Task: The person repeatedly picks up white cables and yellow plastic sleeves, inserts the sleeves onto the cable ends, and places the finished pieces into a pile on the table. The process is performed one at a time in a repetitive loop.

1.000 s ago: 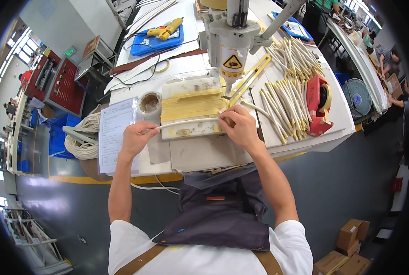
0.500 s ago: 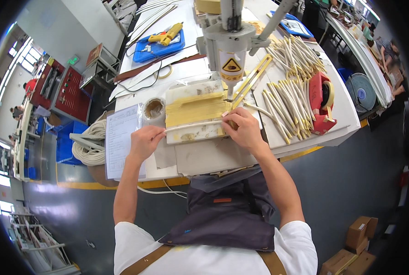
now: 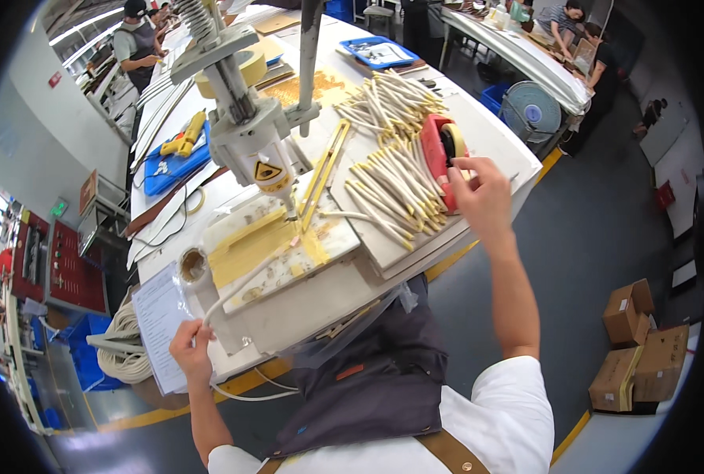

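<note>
A white cord (image 3: 251,276) runs from the edge of a stained white block (image 3: 337,237) with a yellow-taped face down to my left hand (image 3: 192,347). That hand pinches the cord's near end. My right hand (image 3: 484,196) is at the front of a red tape dispenser (image 3: 433,154), which carries a roll of yellow tape. Its thumb and fingers are curled together, and what lies between them is too small to make out. Above the block stands a press head (image 3: 271,162) with a yellow warning label, its tip close to the cord's far end.
Cut white cords with yellow ends (image 3: 391,189) lie in heaps left of the dispenser. A yellow slotted strip (image 3: 326,170) rests beside the press. At the left are a tape roll (image 3: 194,265), a paper sheet (image 3: 158,316) and a blue tray (image 3: 166,178) with a yellow glue gun.
My right hand has left the cord and moved right to the tape dispenser. My left hand keeps the cord's end, which now slants nearer to me. The view has turned toward the right.
</note>
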### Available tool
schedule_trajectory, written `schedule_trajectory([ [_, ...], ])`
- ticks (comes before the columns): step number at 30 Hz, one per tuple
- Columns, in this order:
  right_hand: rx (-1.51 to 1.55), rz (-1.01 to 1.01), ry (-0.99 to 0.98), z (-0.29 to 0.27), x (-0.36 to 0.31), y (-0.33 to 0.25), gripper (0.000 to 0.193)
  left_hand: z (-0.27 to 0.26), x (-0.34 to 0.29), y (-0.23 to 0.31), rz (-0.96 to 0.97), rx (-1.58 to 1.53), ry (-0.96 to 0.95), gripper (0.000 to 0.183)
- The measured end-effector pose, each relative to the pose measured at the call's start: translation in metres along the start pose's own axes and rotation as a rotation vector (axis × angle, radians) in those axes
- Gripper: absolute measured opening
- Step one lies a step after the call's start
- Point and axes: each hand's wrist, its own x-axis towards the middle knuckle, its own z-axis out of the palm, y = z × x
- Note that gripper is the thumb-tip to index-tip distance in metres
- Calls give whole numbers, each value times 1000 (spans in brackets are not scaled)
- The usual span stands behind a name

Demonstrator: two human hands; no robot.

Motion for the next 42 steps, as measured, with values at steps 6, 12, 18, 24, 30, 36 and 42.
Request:
schedule_trajectory([
  [6,3,627,-523,-29,53,55,33,55,-29,43,-333,-657,-266,15],
  [12,580,848,-483,-39,44,68,35,110,-31,77,-446,-838,-497,17],
  [18,1005,790,-332,-43,7,71,42,124,-33,77,-530,-838,-502,21],
  [24,786,685,-128,-23,-36,71,53,130,-26,74,-582,-791,-470,20],
  [30,511,423,-56,2,-47,108,28,136,-21,76,-636,-761,-453,20],
  [36,374,427,-106,-24,-48,143,29,138,-12,89,-588,-804,-536,23],
  [42,525,400,94,-39,-61,76,23,130,-11,89,-550,-846,-495,25],
])
